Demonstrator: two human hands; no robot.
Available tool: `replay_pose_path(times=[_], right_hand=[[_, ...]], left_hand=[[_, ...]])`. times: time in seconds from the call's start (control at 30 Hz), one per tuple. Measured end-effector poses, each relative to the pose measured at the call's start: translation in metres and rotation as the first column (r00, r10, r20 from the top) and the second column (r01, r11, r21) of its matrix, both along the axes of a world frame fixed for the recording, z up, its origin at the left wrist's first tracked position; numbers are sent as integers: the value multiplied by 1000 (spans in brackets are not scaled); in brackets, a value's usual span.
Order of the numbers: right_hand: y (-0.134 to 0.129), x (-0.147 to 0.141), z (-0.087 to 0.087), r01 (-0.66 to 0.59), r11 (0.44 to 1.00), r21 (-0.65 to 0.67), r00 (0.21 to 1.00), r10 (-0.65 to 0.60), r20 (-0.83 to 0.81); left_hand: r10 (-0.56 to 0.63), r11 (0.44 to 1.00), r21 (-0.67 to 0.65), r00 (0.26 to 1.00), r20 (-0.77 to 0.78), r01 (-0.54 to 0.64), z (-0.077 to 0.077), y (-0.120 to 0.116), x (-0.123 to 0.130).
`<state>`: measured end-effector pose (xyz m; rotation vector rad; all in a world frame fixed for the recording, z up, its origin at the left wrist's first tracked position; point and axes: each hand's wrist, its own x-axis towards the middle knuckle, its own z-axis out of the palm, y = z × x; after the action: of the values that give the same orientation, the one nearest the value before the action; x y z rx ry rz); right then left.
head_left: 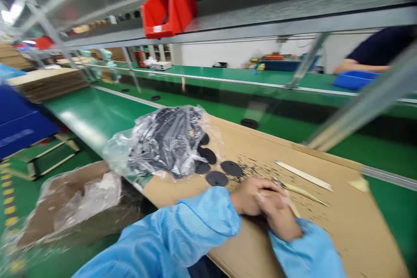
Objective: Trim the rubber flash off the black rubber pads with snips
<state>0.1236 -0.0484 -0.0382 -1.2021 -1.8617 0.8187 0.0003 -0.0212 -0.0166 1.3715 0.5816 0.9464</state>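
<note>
flat brown cardboard sheet on a green conveyor bench, left hand and right hand closed together around a thin pale strip, partly hidden, tapered tan sliver just beside, round black discs near, scattered black crumbs

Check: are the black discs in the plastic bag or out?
Both: black discs lie on the cardboard sheet beside the clear plastic bag, and dark pieces show through it.
</note>
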Motion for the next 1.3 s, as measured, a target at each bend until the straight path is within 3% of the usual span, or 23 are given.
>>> replay_pose_path(times=[0.07, 0.2, 0.27, 0.67, 1.1, 1.3], right_hand=[[-5, -11, 15, -25, 997, -75, 998, 20, -60], [-11, -20, 27, 20, 997, -80, 995, -28, -99], [-14, -21, 28, 83, 994, -74, 990, -90, -106], [-20, -22, 37, 117, 972, -203, 993, -117, 11], [-21, -22, 40, 151, 971, -184, 989, -149, 24], [-19, -22, 37, 130, 974, -185, 991, -127, 32]], left_hand=[[-7, 1000, 24, 1000, 25, 6, 3, -2, 2], [-25, 997, 76, 999, -32, 28, 8, -4, 1], [-10, 997, 75, 998, -66, 15, 8, -5, -1], [-44, 999, 23, 986, -162, 48, -16, -2, -8], [-21, 999, 35, 987, -159, 27, -1, -8, -3], [-10, 1000, 17, 990, -142, 13, -3, -8, -4]])
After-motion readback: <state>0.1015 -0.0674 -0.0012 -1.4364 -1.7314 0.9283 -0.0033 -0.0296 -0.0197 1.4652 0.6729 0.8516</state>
